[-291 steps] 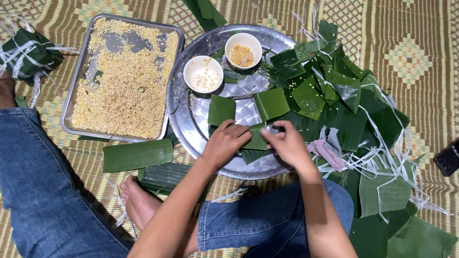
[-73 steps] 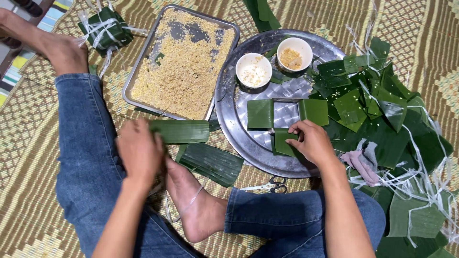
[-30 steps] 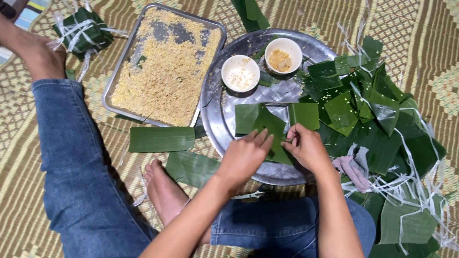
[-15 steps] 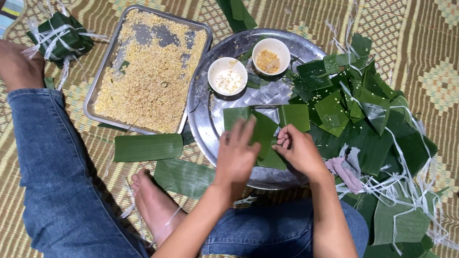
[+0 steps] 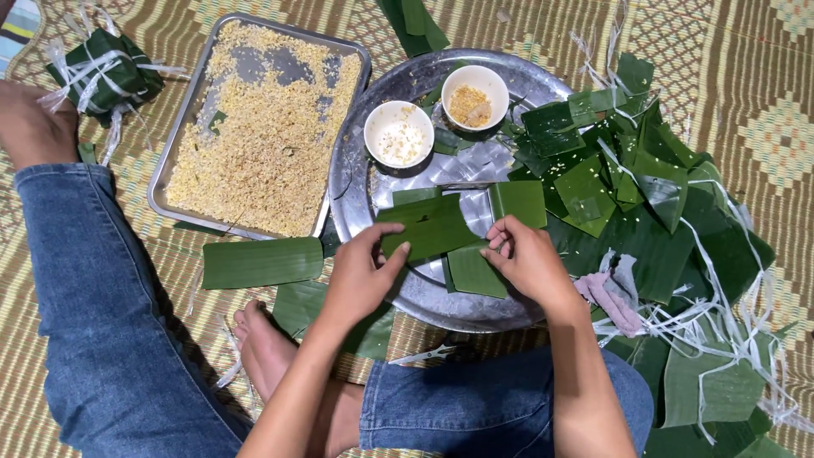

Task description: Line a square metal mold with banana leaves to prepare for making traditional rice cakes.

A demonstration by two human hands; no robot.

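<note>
Hands: two, at lower centre; left hand (image 5: 360,276) pinches the left end of a cut leaf strip (image 5: 431,227), fingers closed on its edge; right hand (image 5: 527,259) curls narrow at the strip's right end, fingertips touching it.
Leaf strip: lies tilted across the near part of the round metal tray (image 5: 441,301), over other cut pieces.
Scissors: one pair (image 5: 432,353), on the mat just below the tray.
Loose strips on mat: two, one flat left of the tray (image 5: 263,262), one beside the bare foot (image 5: 297,305).
Cloth: one pinkish rag (image 5: 612,293), right of the right hand.
Leaf pile: many pieces with white ties (image 5: 661,203), right side.
Bowls: two white (image 5: 398,134) (image 5: 475,96), on the tray's far part.
Rice tray: one rectangular (image 5: 263,127), upper left.
Wrapped parcel: one tied bundle (image 5: 102,72), far upper left.
</note>
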